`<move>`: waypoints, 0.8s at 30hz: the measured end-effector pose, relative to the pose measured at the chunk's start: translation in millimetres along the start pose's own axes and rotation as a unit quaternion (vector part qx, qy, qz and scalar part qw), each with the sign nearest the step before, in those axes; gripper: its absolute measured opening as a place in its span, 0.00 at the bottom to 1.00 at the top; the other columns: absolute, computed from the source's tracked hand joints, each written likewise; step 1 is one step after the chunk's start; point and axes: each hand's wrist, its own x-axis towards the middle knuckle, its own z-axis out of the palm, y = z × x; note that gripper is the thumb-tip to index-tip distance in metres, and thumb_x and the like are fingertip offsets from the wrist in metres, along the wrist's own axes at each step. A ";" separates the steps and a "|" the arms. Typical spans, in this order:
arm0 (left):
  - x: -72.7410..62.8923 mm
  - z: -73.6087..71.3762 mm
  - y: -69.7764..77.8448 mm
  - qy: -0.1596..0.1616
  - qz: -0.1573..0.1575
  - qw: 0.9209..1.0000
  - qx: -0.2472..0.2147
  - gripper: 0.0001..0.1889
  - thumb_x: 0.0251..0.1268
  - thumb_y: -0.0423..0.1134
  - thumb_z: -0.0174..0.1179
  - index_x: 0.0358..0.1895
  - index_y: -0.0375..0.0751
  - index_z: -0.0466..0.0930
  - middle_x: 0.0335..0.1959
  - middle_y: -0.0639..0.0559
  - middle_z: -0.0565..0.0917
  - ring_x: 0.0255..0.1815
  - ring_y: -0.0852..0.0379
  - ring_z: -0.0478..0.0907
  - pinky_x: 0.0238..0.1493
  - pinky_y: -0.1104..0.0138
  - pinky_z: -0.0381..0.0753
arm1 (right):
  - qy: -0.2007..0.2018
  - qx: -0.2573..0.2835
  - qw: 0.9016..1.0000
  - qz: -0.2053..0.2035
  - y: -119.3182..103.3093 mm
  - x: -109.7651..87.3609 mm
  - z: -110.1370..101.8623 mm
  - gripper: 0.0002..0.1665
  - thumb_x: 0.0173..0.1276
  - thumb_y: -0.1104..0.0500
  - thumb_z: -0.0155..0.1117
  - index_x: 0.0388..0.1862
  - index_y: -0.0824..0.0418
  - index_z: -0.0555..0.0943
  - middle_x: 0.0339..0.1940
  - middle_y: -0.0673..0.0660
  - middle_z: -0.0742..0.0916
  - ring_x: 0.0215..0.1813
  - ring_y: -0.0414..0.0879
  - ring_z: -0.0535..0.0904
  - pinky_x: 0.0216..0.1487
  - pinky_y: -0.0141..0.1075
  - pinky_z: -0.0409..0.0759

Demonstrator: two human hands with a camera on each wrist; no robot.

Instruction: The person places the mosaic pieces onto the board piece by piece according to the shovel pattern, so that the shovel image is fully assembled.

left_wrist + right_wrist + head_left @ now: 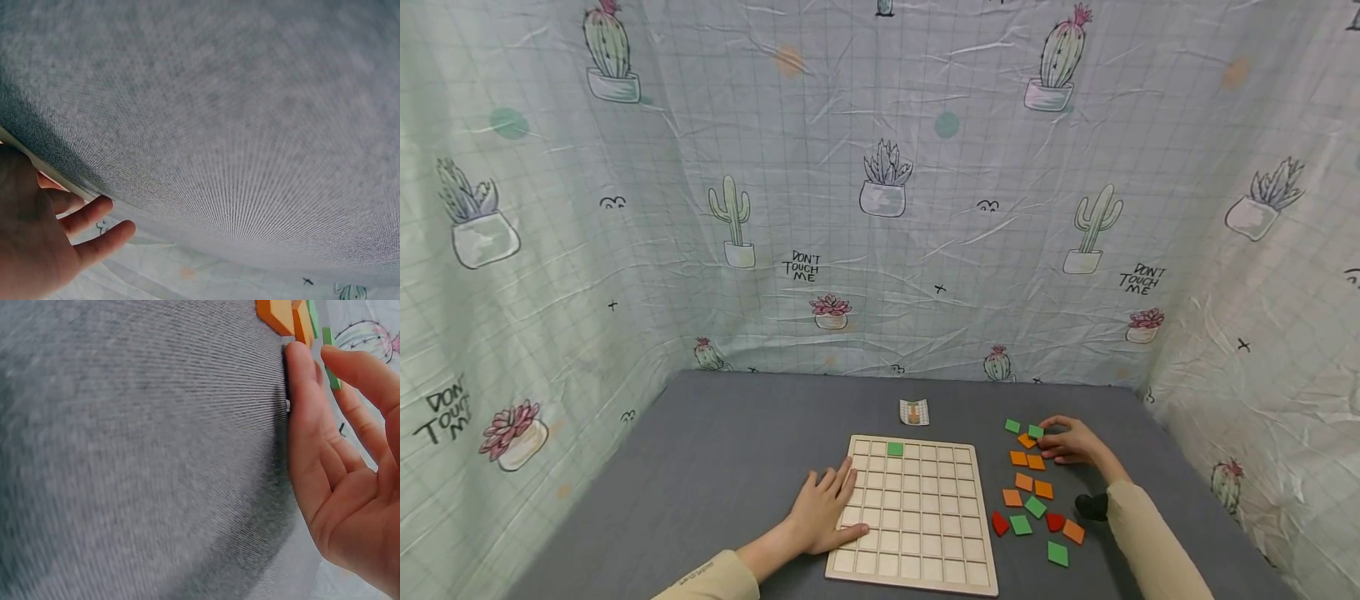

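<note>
Clock directions taken from the centre of the board (931,544); the board lies on the worktop (760,450), with the left hand (823,512) at 9 o'clock, fingers spread and touching its edge, thumb reaching onto the grid; the right hand (1070,442), at 2 o'clock, pinches a green tile (1036,432) between fingertips; orange tiles (1036,462) sit just beside it; a second green tile (895,449) occupies a top-row cell between 11 and 12; a printed card (914,412) lies at 12, beyond the board.

Judged step: picking up one tile; recommended: pinch by opposite edges, leaving the faces free; raise it level, clear of neighbouring tiles; steady the board lightly, thumb off cells needed.
</note>
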 end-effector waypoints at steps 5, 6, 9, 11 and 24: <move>-0.2 -0.1 0.1 -0.003 -0.001 1.000 -0.002 0.44 0.57 0.71 0.33 0.65 0.38 0.60 0.67 0.42 0.61 0.57 0.48 0.67 0.50 0.50 0.66 | -0.020 -0.016 0.999 -0.021 -6.3 -8.1 -0.4 0.26 0.61 0.62 0.58 0.57 0.69 0.65 0.30 0.51 0.86 0.29 0.41 0.82 0.30 0.36 0.78; -0.2 -0.3 0.1 -0.004 -0.001 1.000 -0.002 0.44 0.57 0.71 0.33 0.65 0.38 0.60 0.67 0.42 0.60 0.57 0.48 0.67 0.50 0.50 0.66 | -0.022 -0.024 0.999 -0.026 -7.6 -9.7 -0.4 0.27 0.61 0.62 0.58 0.57 0.70 0.65 0.30 0.51 0.86 0.30 0.42 0.82 0.30 0.36 0.78; 0.0 -1.2 -0.1 -0.008 0.001 1.000 -0.005 0.44 0.57 0.71 0.32 0.65 0.38 0.60 0.68 0.42 0.60 0.58 0.47 0.67 0.50 0.50 0.66 | -0.022 -0.037 0.999 -0.028 -10.8 -13.5 -0.3 0.27 0.60 0.61 0.60 0.56 0.70 0.66 0.33 0.53 0.86 0.31 0.42 0.82 0.31 0.36 0.78; 0.2 -1.8 -0.4 -0.010 0.002 1.000 -0.008 0.43 0.57 0.71 0.32 0.65 0.39 0.59 0.68 0.42 0.59 0.58 0.47 0.67 0.50 0.50 0.67 | -0.025 -0.046 0.998 -0.030 -12.4 -15.5 0.0 0.27 0.59 0.61 0.60 0.56 0.70 0.67 0.35 0.55 0.86 0.31 0.42 0.82 0.31 0.36 0.78; 0.1 -0.3 -1.0 -0.011 0.002 1.000 -0.001 0.44 0.57 0.72 0.31 0.65 0.39 0.60 0.68 0.42 0.59 0.58 0.47 0.67 0.50 0.50 0.67 | -0.036 -0.055 0.996 -0.053 -16.2 -26.2 11.8 0.27 0.59 0.59 0.60 0.56 0.69 0.68 0.31 0.51 0.86 0.29 0.41 0.80 0.30 0.36 0.77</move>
